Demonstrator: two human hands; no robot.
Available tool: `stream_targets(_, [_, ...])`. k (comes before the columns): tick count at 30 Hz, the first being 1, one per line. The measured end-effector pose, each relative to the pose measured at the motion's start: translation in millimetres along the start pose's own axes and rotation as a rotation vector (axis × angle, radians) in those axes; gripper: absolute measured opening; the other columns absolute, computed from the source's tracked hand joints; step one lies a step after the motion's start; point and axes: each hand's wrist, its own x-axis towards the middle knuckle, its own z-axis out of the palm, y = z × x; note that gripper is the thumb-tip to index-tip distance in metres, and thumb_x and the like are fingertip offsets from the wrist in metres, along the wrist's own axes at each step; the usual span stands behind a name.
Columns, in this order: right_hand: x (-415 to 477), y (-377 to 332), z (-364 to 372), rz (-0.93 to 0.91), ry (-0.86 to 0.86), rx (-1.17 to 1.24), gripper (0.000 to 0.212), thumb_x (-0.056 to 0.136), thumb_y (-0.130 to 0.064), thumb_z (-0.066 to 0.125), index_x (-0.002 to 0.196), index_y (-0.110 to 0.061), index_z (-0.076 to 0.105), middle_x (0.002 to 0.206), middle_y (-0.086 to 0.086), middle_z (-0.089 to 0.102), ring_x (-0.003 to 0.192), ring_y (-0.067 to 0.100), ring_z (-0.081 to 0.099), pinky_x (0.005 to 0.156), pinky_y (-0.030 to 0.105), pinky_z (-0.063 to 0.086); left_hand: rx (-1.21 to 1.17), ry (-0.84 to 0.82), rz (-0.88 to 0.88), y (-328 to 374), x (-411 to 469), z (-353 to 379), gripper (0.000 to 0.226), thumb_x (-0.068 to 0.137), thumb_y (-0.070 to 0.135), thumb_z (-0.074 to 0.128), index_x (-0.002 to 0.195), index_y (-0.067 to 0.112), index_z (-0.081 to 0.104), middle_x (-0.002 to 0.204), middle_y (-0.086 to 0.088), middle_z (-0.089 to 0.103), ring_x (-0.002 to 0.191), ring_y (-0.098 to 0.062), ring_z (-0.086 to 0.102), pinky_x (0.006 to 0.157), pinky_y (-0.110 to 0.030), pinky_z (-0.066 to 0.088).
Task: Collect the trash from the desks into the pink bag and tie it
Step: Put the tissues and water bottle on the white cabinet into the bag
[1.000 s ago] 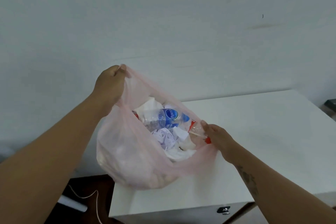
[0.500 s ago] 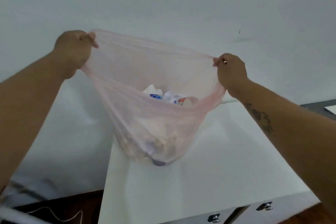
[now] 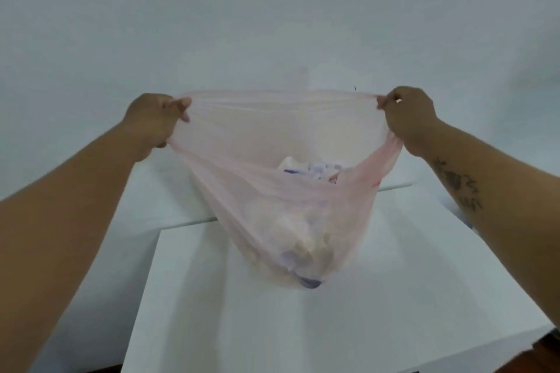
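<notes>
Hanging between the two hands, the pink bag (image 3: 272, 206) has its mouth pulled into a long, taut slot whose axis runs straight left to right, roughly level. The left hand (image 3: 151, 121) grips a bunched corner of the rim at one end, fingers curled round the film. The right hand (image 3: 409, 118) grips the opposite corner the same way. Neither hand is nearer the load: the belly of the bag sags below the midpoint between them, a little toward the right, above the white desk (image 3: 394, 312). Its bottom seems to hover just over the desk top or brush it (the blur there leaves that unsettled). Trash (image 3: 315, 168) shows through the open mouth, crumpled white paper and something blue, sitting well below the rim. With that much free film above the load, I judge the collecting done and the tie next. The two held corners, well apart along that left-right line, have to come inward toward each other over the middle and cross.
</notes>
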Motion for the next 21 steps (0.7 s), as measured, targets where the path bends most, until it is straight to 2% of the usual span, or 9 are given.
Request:
stream_targets(3, [0,23,7,0.056,-0.071,0.075,0.021,0.096,-0.022,0.053,0.095,-0.007,0.069,0.087,0.0,0.058,0.061,0.009,0.045,0.049,0.024,0.034,-0.027,0.006,-0.053,-9,-11,24,0.041,0.096,0.046,0.059,0.068,0.017,0.065,0.063,-0.012,0.049,0.053,-0.024,0.043,0.048,-0.026,0.035])
stream_targets(7, [0,41,14,0.13,-0.179,0.229,0.022,0.097,-0.023,0.051,0.099,-0.01,0.068,0.077,-0.008,0.055,0.063,0.011,0.046,0.051,0.023,0.035,-0.099,0.043,-0.116,-13,-24,41,0.037,0.096,0.046,0.06,0.071,0.019,0.066,0.065,-0.004,0.053,0.056,-0.025,0.048,0.054,-0.026,0.042])
stream_targets(10, [-7,53,21,0.148,-0.273,0.289,0.023,0.097,-0.032,0.052,0.093,-0.014,0.066,0.08,-0.002,0.056,0.069,0.016,0.049,0.058,0.026,0.039,-0.233,0.064,-0.165,-22,-45,54,0.033,0.094,0.047,0.062,0.079,0.018,0.066,0.07,-0.005,0.055,0.06,-0.023,0.051,0.055,-0.027,0.046])
stream_targets(12, [-11,60,24,0.175,-0.316,0.338,0.022,0.096,-0.035,0.053,0.09,-0.018,0.065,0.083,-0.001,0.059,0.072,0.018,0.052,0.062,0.027,0.042,-0.368,0.069,-0.229,-30,-66,61,0.035,0.092,0.05,0.064,0.092,0.016,0.063,0.082,-0.006,0.059,0.072,-0.024,0.056,0.063,-0.034,0.051])
stream_targets(13, [-13,63,25,0.202,-0.337,0.378,0.022,0.096,-0.036,0.053,0.091,-0.019,0.065,0.083,0.001,0.059,0.073,0.02,0.053,0.064,0.029,0.043,-0.451,0.065,-0.269,-32,-78,65,0.043,0.089,0.054,0.066,0.102,0.014,0.061,0.092,-0.006,0.062,0.079,-0.025,0.06,0.069,-0.038,0.054])
stream_targets(15, [-17,69,26,0.263,-0.362,0.465,0.023,0.095,-0.038,0.054,0.094,-0.018,0.066,0.081,0.003,0.059,0.074,0.022,0.055,0.067,0.033,0.045,-0.585,0.082,-0.343,-34,-107,73,0.078,0.074,0.066,0.072,0.127,0.012,0.052,0.115,-0.006,0.062,0.097,-0.026,0.064,0.082,-0.045,0.055])
stream_targets(18, [-24,74,24,0.292,-0.372,0.538,0.035,0.092,-0.049,0.055,0.104,-0.018,0.065,0.087,-0.002,0.063,0.083,0.02,0.06,0.076,0.035,0.05,-0.626,0.163,-0.336,-35,-159,90,0.122,0.048,0.087,0.072,0.148,0.032,0.029,0.135,0.009,0.053,0.118,-0.012,0.056,0.098,-0.041,0.044])
stream_targets(20, [-33,85,19,0.223,-0.446,0.553,0.066,0.078,-0.072,0.057,0.124,-0.025,0.055,0.118,-0.004,0.063,0.107,0.018,0.061,0.095,0.041,0.05,-0.655,0.113,-0.304,-41,-189,106,0.129,0.041,0.092,0.069,0.15,0.048,0.017,0.143,0.026,0.042,0.124,0.006,0.047,0.107,-0.039,0.033])
stream_targets(21, [-38,93,14,0.176,-0.516,0.553,0.085,0.068,-0.082,0.057,0.137,-0.035,0.043,0.139,-0.005,0.052,0.123,0.018,0.053,0.105,0.046,0.043,-0.674,0.081,-0.294,-46,-198,114,0.13,0.04,0.092,0.069,0.15,0.053,0.012,0.141,0.036,0.038,0.126,0.011,0.041,0.109,-0.039,0.029])
